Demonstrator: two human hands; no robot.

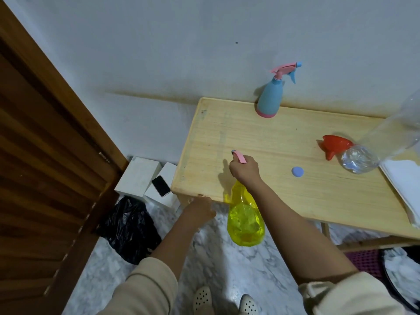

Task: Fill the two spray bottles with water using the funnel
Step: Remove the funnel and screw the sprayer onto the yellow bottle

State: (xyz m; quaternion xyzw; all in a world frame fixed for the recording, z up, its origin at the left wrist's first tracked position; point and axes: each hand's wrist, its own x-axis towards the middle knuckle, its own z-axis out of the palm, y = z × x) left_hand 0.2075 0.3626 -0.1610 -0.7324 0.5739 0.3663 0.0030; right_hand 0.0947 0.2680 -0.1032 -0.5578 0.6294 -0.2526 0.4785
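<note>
- The wooden table (284, 142) stood against the wall.
- A clear water bottle (384, 137) lay tilted at the table's right side, its mouth touching the red funnel (336, 145).
- The yellow spray bottle (245, 221) hung past the table's near edge, the right hand (245, 170) clamped around its neck.
- The blue spray bottle (271, 96) stood upright at the far edge.
- The left hand (201, 209) was loosely curled, holding nothing, just beside the table's corner.
- A blue cap (297, 171) lay near the funnel.

No text, label, brand, number or sign can be read anywhere here; every surface in view is either plain or too blurred to make out.
</note>
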